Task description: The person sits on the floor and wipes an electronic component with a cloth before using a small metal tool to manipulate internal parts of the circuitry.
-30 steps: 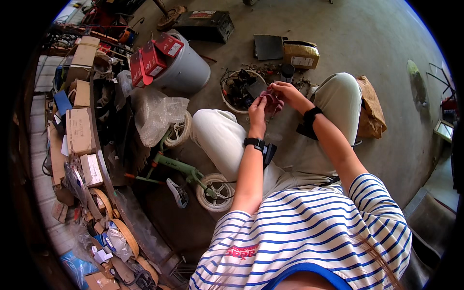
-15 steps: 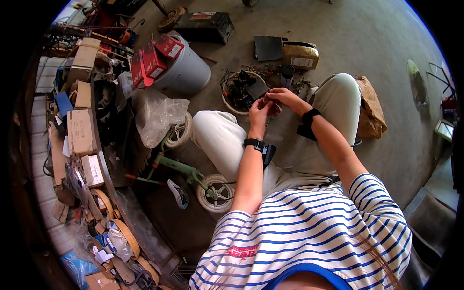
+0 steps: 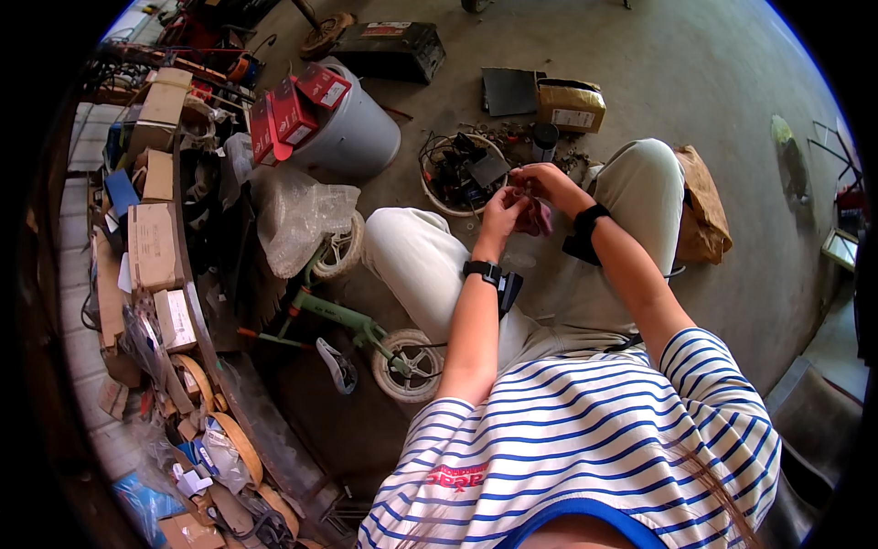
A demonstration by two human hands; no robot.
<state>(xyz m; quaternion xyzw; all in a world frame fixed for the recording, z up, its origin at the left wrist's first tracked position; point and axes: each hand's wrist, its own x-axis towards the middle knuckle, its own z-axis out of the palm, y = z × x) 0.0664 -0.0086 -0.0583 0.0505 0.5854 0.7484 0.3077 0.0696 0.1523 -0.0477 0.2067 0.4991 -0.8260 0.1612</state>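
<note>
Bare concrete floor takes up most of this workshop, with a long shelf down the left side stuffed with cardboard boxes and plastic bags, super messy. Next biggest on the floor is a grey bucket with red boxes piled on its top, then a small green bike near the shelf, with bubble wrap by one wheel. There's a black case past the bucket, a brown paper bag right beside the person's right knee, and a torn carton farther out. A round tub full of cables and dark parts sits just beyond the hands, with a dark can near it.

Both hands are up between the knees, close together. Left hand has its fingers pinched in on a crumpled maroon cloth. Right hand is curled in above it; can't tell exactly what those fingers grip. The cloth hangs just right of the left fingertips, under the right palm.
</note>
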